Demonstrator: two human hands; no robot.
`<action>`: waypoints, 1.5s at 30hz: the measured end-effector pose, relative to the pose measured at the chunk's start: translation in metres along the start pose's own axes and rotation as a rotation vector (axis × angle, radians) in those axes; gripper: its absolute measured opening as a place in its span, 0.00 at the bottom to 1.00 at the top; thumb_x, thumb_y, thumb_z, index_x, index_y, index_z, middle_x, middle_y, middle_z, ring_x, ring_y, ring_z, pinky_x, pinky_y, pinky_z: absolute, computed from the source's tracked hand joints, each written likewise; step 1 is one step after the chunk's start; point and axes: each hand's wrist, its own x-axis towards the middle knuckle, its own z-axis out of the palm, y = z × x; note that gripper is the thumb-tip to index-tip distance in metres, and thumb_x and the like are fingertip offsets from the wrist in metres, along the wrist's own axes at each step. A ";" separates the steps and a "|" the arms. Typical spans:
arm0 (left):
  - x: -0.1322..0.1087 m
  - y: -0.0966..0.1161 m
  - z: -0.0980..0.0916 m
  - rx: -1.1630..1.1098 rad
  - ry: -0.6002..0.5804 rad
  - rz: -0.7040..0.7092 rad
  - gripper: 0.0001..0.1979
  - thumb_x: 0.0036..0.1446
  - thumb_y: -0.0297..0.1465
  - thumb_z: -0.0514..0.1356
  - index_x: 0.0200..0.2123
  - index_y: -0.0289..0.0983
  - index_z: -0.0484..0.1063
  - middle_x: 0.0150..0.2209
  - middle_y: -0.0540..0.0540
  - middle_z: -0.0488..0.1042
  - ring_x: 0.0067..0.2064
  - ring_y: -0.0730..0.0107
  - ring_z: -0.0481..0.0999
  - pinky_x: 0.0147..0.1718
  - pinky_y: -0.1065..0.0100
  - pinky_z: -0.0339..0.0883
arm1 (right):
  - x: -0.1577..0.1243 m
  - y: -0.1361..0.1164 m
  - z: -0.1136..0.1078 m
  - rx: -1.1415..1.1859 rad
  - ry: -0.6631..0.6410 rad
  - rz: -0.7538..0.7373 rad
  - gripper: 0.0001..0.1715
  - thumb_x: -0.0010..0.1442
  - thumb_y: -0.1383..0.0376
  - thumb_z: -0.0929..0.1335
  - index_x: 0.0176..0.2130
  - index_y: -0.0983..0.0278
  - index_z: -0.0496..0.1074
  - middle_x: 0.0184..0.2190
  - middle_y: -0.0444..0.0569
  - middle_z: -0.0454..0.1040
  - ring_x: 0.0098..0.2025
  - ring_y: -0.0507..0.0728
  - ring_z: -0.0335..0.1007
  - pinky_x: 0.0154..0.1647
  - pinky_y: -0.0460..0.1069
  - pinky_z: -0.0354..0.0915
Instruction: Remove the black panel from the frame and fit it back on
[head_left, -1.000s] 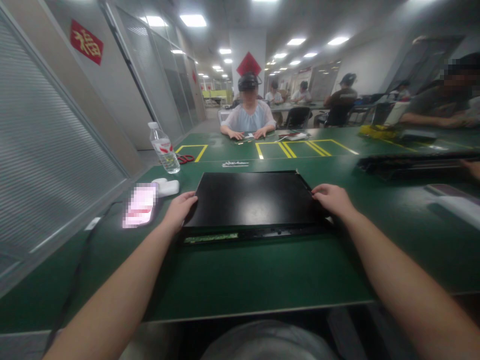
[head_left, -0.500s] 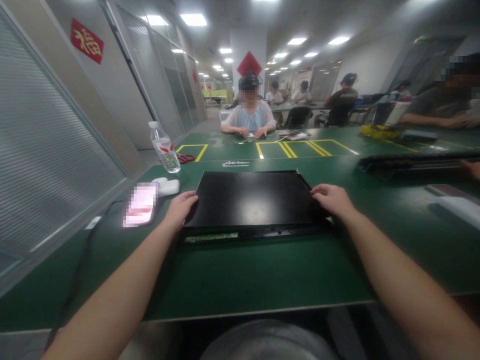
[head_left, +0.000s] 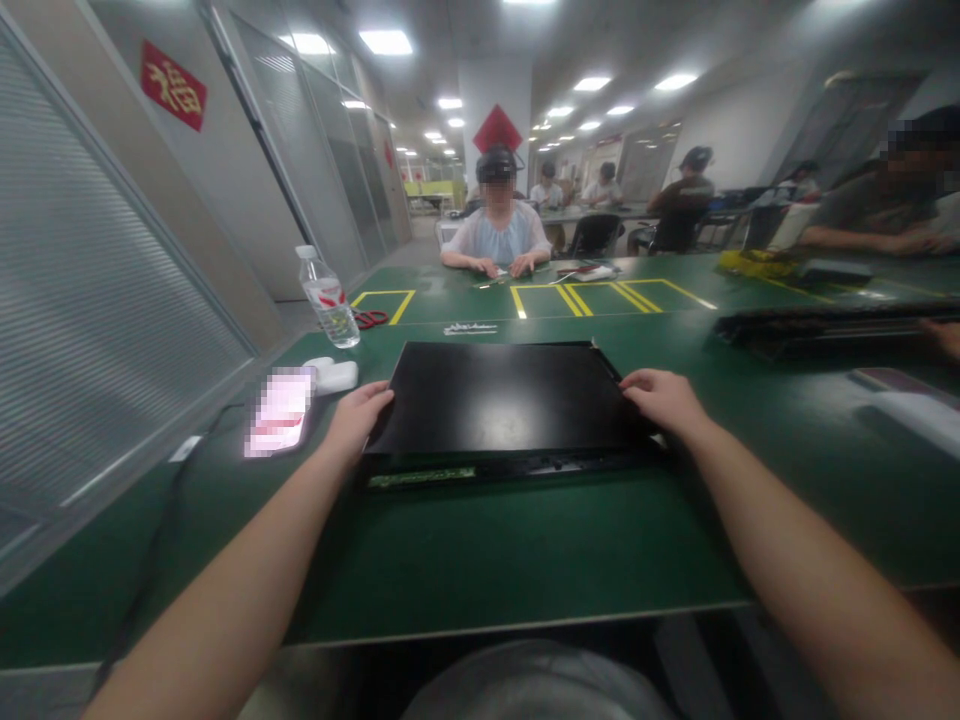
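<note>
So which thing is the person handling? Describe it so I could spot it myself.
On the long green table, straight ahead, lies a flat black panel, with the left hand at its left edge and the right hand at its right. Unlike the clear water bottle and phone to its left, it is broad and glossy, with a thin green strip along its near edge.

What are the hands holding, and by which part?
The black panel, flat on the table: left hand on its left edge, right hand on its right edge.
</note>
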 end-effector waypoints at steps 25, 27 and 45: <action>0.010 0.000 -0.009 -0.159 -0.064 0.075 0.19 0.47 0.31 0.69 0.44 0.33 0.81 0.46 0.38 0.84 0.54 0.53 0.79 0.53 0.61 0.71 | 0.000 -0.001 0.001 0.037 0.011 -0.003 0.13 0.54 0.66 0.68 0.38 0.62 0.82 0.30 0.48 0.80 0.28 0.54 0.74 0.34 0.48 0.67; 0.009 0.000 -0.009 -0.135 -0.067 0.069 0.18 0.48 0.30 0.68 0.44 0.33 0.81 0.46 0.38 0.84 0.54 0.53 0.80 0.53 0.62 0.72 | 0.000 -0.001 0.001 0.040 0.012 -0.004 0.13 0.54 0.66 0.68 0.38 0.62 0.82 0.30 0.48 0.80 0.28 0.54 0.74 0.34 0.48 0.67; 0.013 -0.012 -0.010 -0.023 -0.072 0.016 0.16 0.40 0.28 0.69 0.36 0.35 0.83 0.34 0.42 0.84 0.38 0.57 0.83 0.44 0.61 0.74 | 0.004 0.006 0.005 0.080 -0.002 0.036 0.15 0.54 0.65 0.68 0.39 0.62 0.82 0.34 0.49 0.81 0.29 0.55 0.75 0.35 0.49 0.70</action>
